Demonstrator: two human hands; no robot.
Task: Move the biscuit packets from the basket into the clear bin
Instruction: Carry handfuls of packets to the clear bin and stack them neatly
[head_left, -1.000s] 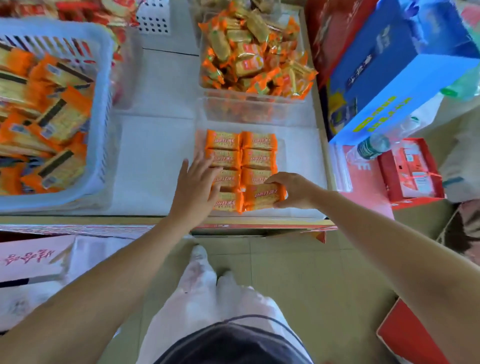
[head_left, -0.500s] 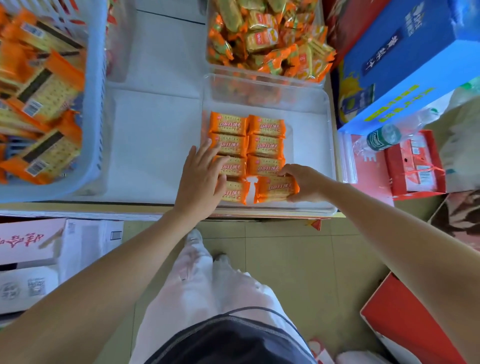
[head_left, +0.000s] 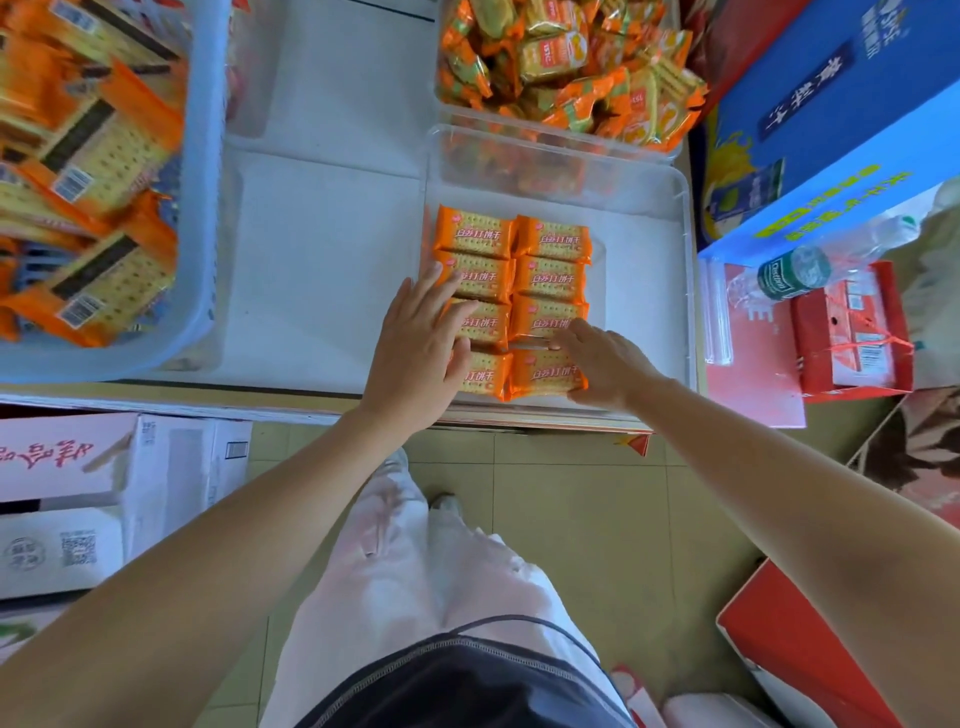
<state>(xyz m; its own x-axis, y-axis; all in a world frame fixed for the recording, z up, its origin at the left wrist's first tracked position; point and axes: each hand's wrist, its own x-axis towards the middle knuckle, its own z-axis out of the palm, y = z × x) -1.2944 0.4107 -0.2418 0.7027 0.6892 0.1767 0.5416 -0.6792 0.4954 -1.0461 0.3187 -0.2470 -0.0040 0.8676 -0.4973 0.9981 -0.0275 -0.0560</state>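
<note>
Released, flat: left grip (head_left: 415, 353) and right grip (head_left: 605, 358) on 8 biscuit packets (head_left: 553, 241) along clear bin (head_left: 641, 291) left wall; its floor bare rightward.

On the table (head_left: 322, 260), the basket (head_left: 208, 156) sits at the left and the clear bin (head_left: 644, 301) stands well apart to its right at the near edge, with a second bin (head_left: 519, 122) just behind it. Inside the clear bin, the biscuit packets (head_left: 550, 239) lie flat in two columns against its left side. The left hand (head_left: 415, 353) rests on the left column and the right hand (head_left: 608, 364) on the right column's near end.
</note>
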